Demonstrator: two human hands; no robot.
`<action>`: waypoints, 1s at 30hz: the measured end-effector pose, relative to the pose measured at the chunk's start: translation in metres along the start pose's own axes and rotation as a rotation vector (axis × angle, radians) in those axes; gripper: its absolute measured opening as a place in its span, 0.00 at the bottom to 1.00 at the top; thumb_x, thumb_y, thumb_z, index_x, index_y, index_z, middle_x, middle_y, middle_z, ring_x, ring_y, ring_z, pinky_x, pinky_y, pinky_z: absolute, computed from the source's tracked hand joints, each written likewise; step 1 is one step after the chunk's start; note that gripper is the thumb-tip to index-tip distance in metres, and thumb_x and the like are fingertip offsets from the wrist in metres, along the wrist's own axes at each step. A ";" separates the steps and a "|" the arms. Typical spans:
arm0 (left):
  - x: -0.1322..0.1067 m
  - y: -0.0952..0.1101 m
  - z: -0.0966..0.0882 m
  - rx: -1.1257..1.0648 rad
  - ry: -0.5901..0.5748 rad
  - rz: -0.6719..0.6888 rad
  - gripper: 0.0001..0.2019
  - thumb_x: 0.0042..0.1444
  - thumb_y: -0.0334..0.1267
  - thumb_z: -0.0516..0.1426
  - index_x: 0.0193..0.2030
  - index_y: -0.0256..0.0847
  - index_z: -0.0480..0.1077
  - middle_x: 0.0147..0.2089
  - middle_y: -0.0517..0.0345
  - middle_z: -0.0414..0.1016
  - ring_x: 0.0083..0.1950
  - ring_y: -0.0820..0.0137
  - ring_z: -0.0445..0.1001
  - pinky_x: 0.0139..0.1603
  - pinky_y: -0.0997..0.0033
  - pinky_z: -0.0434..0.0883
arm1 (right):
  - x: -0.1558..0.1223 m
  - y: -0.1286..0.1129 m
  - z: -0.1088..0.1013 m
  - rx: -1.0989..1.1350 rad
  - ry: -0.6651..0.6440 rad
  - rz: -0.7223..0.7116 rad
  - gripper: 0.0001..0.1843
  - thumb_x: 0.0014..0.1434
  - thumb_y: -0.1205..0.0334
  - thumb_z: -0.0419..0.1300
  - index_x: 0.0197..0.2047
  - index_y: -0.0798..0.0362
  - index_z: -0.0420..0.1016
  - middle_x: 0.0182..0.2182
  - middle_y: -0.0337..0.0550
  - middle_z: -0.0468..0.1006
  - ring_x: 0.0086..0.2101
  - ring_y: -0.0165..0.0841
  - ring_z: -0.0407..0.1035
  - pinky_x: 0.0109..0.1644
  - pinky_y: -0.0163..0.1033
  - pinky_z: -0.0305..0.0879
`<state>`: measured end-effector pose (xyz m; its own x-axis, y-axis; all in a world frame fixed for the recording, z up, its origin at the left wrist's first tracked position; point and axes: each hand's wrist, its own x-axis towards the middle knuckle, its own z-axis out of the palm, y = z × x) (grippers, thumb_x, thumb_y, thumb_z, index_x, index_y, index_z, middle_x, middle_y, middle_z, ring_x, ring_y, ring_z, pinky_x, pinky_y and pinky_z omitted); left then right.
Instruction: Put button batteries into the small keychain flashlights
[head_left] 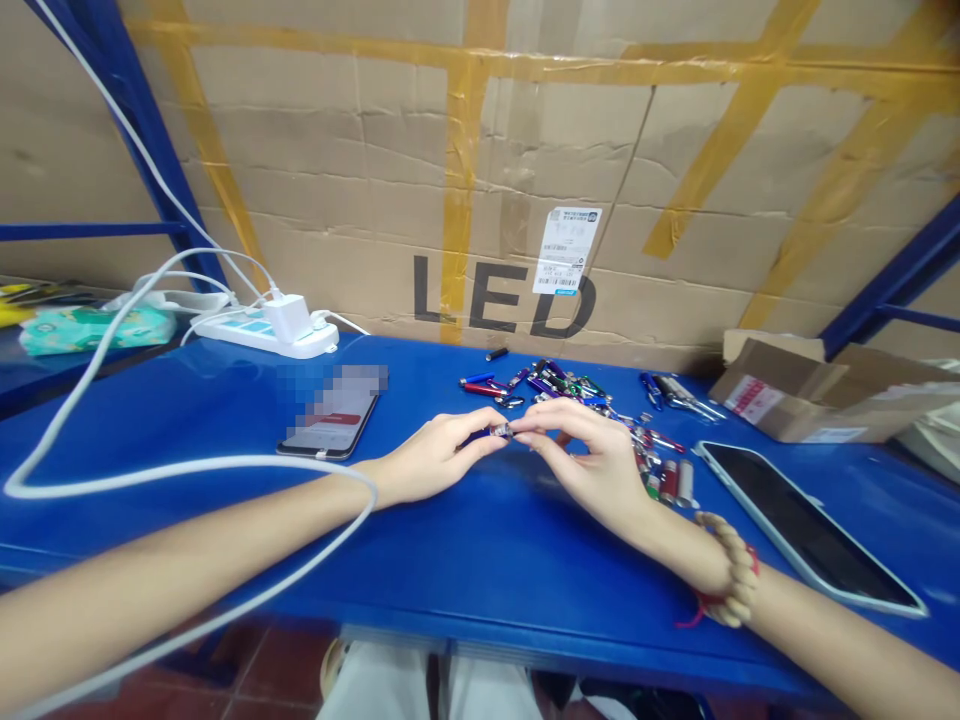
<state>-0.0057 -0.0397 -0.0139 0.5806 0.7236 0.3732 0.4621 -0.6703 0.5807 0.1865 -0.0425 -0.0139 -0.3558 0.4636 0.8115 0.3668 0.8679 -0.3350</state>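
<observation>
My left hand [427, 455] is closed in a pinch, holding a small dark tube with a shiny metal end [500, 431]. From the other side, the thumb and fingertips of my right hand [589, 455] meet at that metal end, pinched on it or on a tiny dark piece at its tip; which one I cannot tell. Behind my hands lies a pile of small coloured metal tubes and parts [559, 382]. Just past my right wrist are several short cylinders, among them a red one [668, 482] and a silver one [685, 484].
A phone with a lit screen [330, 415] lies left, near a white power strip [300, 342]. A white cable [247, 463] loops across my left forearm. To the right are a dark-screened phone [810, 525] and an open cardboard box [840, 395]. Large cardboard [337, 180] stands behind the blue table.
</observation>
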 end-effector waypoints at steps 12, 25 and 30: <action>-0.001 0.001 0.000 0.023 -0.019 0.015 0.14 0.62 0.44 0.46 0.46 0.42 0.67 0.43 0.60 0.74 0.43 0.71 0.72 0.45 0.75 0.64 | 0.000 -0.001 -0.001 -0.016 0.021 -0.009 0.07 0.55 0.70 0.58 0.33 0.51 0.77 0.33 0.41 0.78 0.34 0.29 0.72 0.37 0.34 0.71; -0.006 0.004 -0.001 0.137 0.014 0.070 0.13 0.62 0.41 0.47 0.47 0.42 0.69 0.45 0.60 0.76 0.45 0.71 0.73 0.48 0.77 0.64 | 0.008 -0.003 -0.020 -0.203 -0.171 -0.170 0.05 0.58 0.62 0.58 0.33 0.53 0.73 0.27 0.40 0.76 0.26 0.26 0.69 0.30 0.30 0.64; -0.008 0.005 0.000 0.160 -0.029 0.078 0.13 0.62 0.42 0.46 0.47 0.43 0.69 0.44 0.59 0.76 0.45 0.70 0.74 0.47 0.76 0.65 | 0.009 -0.007 -0.025 -0.499 -0.368 -0.330 0.16 0.64 0.62 0.47 0.29 0.54 0.70 0.24 0.41 0.71 0.23 0.26 0.64 0.25 0.32 0.56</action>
<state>-0.0080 -0.0489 -0.0139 0.6368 0.6652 0.3899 0.5144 -0.7432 0.4279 0.2019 -0.0482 0.0077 -0.7521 0.2964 0.5886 0.5085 0.8292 0.2321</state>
